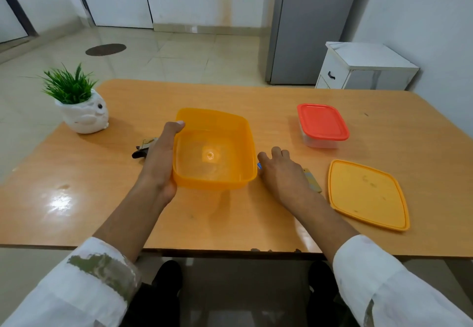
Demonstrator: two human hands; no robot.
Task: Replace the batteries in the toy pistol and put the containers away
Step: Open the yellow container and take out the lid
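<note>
An open orange container [225, 124] stands empty in the middle of the wooden table [256, 219]. My left hand [160, 163] grips its left wall, thumb on the rim. My right hand [282, 173] lies palm down just right of the container, over a pale card-like pack [313, 182] with a bit of blue [259, 165] showing at my fingers; whether it holds anything is hidden. The orange lid [368, 193] lies flat at the right. A small clear box with a red lid [322, 124] sits behind it. A dark object, maybe the toy pistol [143, 149], peeks out behind my left hand.
A white pot with a green plant [82, 106] stands at the table's far left corner. Beyond the table are a grey fridge [307, 24] and a white cabinet [363, 68]. The table's front edge runs just before my sleeves.
</note>
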